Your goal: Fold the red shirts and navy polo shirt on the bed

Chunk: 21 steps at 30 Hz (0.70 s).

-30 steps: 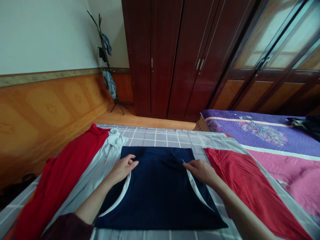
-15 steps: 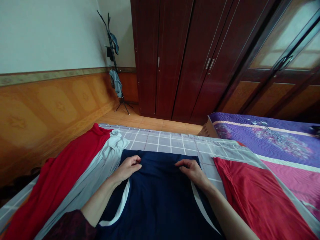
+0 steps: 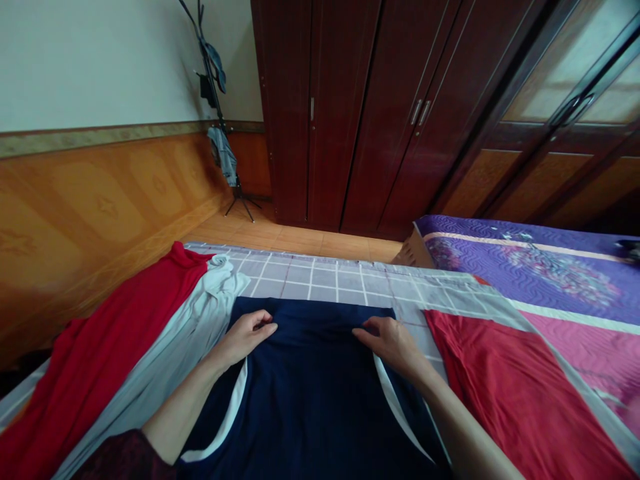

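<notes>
Navy blue pants (image 3: 310,400) lie spread in front of me, their waist edge away from me and a curved white trim strip down each side. Their lower part runs out of the frame. My left hand (image 3: 249,335) is on the upper left of the pants, fingers curled and thumb pinching the cloth just below the waist edge. On the upper right, my right hand (image 3: 387,340) pinches the cloth in the same way. A shallow crease in the fabric runs between both hands.
A grey checked sheet (image 3: 325,277) covers the bed. Left lie a red garment (image 3: 125,320) and a pale grey one (image 3: 185,347); right lies another red garment (image 3: 520,380). Beyond stand a coat rack (image 3: 215,87), a dark wardrobe (image 3: 345,133) and a purple floral bed (image 3: 550,260).
The view has shifted slightly, so the background sits a little higher and further left. Both hands stay at the waist of the pants, with the right fingers slightly more curled.
</notes>
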### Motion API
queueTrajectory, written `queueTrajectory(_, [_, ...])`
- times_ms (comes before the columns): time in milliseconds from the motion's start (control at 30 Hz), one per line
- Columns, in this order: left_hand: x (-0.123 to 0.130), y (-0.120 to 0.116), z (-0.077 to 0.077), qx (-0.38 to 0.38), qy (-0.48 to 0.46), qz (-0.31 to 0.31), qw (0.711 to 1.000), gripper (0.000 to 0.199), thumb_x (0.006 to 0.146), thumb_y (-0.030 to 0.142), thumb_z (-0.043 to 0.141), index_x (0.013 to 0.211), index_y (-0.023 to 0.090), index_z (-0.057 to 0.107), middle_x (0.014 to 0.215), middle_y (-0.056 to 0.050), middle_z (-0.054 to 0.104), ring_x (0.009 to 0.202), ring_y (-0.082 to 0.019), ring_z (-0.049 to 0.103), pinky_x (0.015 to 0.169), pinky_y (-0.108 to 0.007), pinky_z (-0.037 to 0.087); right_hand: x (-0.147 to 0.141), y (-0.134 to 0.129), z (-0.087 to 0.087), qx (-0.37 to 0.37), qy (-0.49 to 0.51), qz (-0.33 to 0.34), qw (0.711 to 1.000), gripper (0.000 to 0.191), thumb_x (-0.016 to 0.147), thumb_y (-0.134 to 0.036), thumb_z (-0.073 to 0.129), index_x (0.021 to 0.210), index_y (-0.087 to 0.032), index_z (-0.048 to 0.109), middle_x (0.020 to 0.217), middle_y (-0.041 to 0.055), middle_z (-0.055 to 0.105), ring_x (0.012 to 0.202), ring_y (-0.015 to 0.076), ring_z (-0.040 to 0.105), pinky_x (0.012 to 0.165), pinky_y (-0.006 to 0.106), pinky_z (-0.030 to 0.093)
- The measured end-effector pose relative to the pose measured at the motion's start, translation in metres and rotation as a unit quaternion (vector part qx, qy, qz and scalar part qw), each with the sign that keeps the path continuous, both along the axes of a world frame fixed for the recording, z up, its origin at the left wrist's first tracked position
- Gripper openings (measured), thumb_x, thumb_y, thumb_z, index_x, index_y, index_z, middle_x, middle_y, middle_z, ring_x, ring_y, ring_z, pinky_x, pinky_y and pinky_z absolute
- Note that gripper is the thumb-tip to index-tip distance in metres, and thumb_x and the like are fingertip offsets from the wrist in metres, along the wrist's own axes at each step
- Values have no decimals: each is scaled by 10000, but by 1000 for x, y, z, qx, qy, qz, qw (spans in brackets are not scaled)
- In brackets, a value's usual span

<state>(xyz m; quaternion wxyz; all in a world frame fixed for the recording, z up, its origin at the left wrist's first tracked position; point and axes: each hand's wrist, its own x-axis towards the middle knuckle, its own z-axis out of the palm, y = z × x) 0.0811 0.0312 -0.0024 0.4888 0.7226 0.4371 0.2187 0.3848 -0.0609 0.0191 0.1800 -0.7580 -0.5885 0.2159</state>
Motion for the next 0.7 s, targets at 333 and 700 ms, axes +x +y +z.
queueTrajectory(333, [2,0,-1,-1,-50,-9,999,204,770,328,559,884,161,576,910,-55,661,901,-227,602,803,-310,453,-7,5,-12,40,3,39,998,301,755,-184,453,948,-197,684,828,22,690,769,193,633,672,265,441])
queueTrajectory(700, [-2,3,-7,98,45,45,993,455,739,291,599,1175,167,560,1053,-81,634,926,-211,577,836,-321,429,-18,-11,-3,112,-228,124,959,511,751,-115,456,1256,-150,528,1224,136,555,1124,269,520,898,361,453])
